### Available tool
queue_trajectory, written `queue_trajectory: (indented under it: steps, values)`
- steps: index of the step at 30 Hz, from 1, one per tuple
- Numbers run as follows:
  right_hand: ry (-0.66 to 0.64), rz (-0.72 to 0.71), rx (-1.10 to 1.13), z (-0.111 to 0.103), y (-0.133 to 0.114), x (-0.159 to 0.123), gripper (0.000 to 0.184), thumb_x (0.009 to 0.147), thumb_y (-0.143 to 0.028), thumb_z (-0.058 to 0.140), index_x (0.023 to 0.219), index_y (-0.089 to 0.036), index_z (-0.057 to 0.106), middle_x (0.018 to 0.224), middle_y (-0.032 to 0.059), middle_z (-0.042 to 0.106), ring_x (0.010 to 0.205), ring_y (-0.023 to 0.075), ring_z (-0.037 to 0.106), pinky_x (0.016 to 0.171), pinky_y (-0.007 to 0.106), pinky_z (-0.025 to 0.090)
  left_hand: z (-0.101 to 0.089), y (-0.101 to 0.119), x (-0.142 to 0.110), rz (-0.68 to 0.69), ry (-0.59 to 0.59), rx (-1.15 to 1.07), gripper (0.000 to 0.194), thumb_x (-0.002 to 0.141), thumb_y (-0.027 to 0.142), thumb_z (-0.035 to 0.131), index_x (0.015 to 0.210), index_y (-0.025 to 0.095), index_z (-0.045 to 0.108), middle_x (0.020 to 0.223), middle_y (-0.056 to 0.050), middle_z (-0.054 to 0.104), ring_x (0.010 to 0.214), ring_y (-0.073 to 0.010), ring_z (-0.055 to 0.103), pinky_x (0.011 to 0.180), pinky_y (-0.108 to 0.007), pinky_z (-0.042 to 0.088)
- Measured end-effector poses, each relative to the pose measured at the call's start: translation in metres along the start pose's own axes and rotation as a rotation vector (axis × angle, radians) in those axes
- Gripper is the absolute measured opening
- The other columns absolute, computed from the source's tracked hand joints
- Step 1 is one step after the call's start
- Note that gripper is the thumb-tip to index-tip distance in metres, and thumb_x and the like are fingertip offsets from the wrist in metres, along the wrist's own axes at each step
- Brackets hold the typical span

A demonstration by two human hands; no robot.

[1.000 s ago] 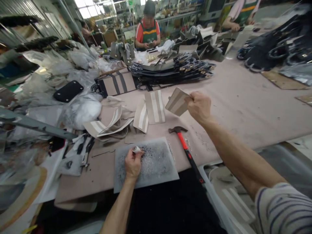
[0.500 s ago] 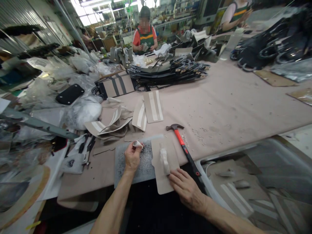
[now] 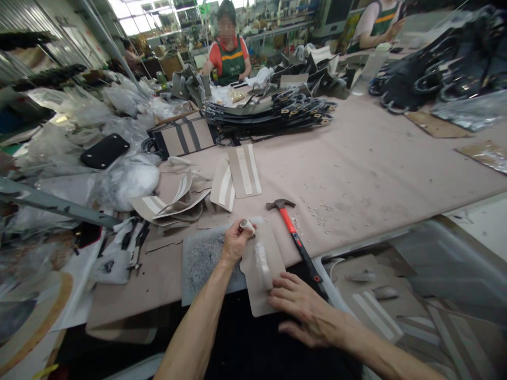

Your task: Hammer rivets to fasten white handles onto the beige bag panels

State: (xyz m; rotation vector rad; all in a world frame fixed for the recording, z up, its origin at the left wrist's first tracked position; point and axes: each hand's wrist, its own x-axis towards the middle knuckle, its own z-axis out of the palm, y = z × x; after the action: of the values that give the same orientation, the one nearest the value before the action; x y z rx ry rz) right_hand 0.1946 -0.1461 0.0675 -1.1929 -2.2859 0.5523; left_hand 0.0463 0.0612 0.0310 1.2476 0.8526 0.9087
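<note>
Beige panel (image 3: 254,287), white-wrapped strip (image 3: 261,261) facing up, lies over the right side of the grey mat (image 3: 201,264) and juts past the near edge of the bench (image 3: 380,174). Your left hand (image 3: 234,245) has its fingers closed around a white cylinder (image 3: 247,227) at the panel's far left corner, while your right hand (image 3: 304,306) spreads loose fingers by its right edge, perhaps pressing it. You seem to be positioning, which calls for a flat, steady panel.
</note>
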Motion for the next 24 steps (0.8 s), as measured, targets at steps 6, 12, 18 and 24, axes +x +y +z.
queue_trajectory:
  steps: [6,12,18,24]
  values:
    - [0.437,0.414,-0.185,-0.017,0.029,-0.003,0.021,0.092,-0.025,0.054,0.111,-0.018,0.059,0.109,0.0118,0.065,0.103,0.0248,0.060,0.093,0.041,0.047,0.000,0.000,0.002,-0.014,-0.021,0.024,0.039,0.074,0.042,0.076,0.101,0.016,0.065,0.094,-0.007,0.075,0.088,-0.0205,0.070,0.081,-0.032,0.055]
    - [0.223,0.781,-0.372,-0.012,0.065,0.001,0.031,0.089,-0.028,0.059,0.115,-0.013,0.056,0.103,0.0129,0.061,0.095,0.0269,0.060,0.084,0.038,0.048,-0.001,0.002,0.001,0.027,-0.054,0.126,0.030,0.078,0.039,0.071,0.098,0.017,0.066,0.093,-0.006,0.075,0.086,-0.0191,0.069,0.079,-0.030,0.054]
    - [0.192,1.076,-0.081,-0.027,0.077,0.023,0.030,0.080,-0.016,0.059,0.110,-0.014,0.055,0.097,0.0113,0.058,0.086,0.0235,0.059,0.071,0.031,0.043,0.000,0.004,-0.001,0.141,-0.120,0.328,0.020,0.082,0.032,0.066,0.097,0.019,0.067,0.090,-0.004,0.073,0.079,-0.0165,0.065,0.074,-0.026,0.050]
    - [0.164,1.186,0.698,-0.053,0.104,0.049,0.011,0.080,-0.022,0.051,0.089,-0.017,0.053,0.066,-0.0016,0.052,0.055,0.0126,0.052,0.053,0.023,0.042,-0.001,0.002,-0.003,0.230,-0.210,0.414,0.025,0.083,0.032,0.064,0.104,0.020,0.067,0.092,-0.004,0.071,0.080,-0.0173,0.064,0.075,-0.027,0.050]
